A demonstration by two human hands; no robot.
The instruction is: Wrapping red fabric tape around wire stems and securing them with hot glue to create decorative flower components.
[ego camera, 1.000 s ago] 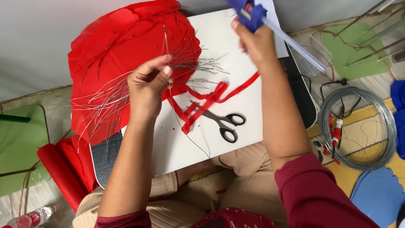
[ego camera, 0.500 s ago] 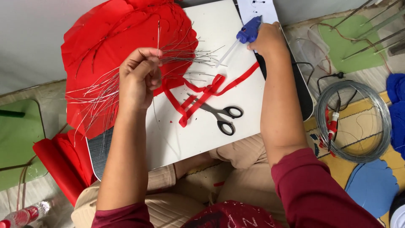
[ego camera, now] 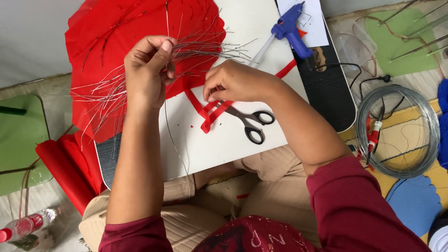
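My left hand (ego camera: 148,70) pinches a thin grey wire (ego camera: 173,140) that hangs down over the white board (ego camera: 224,144). Behind it lies a pile of cut wires (ego camera: 116,91) on red paper petals (ego camera: 116,32). My right hand (ego camera: 235,81) rests on the red paper strips (ego camera: 205,119), its fingertips pinching one strip. Black-handled scissors (ego camera: 254,123) lie just right of the strips. A blue glue gun (ego camera: 289,25) lies on the board's far right corner, with nothing touching it.
A coil of grey wire (ego camera: 396,130) with red-handled pliers (ego camera: 372,137) lies on the floor at right. Green foam sheets (ego camera: 396,42) and rods sit at far right, another green sheet (ego camera: 18,140) at left, rolled red paper (ego camera: 65,168) and a bottle (ego camera: 23,226) lower left.
My right hand put the blue glue gun down at the far right of the board and moved down onto the red strips. My left hand kept hold of the wire.
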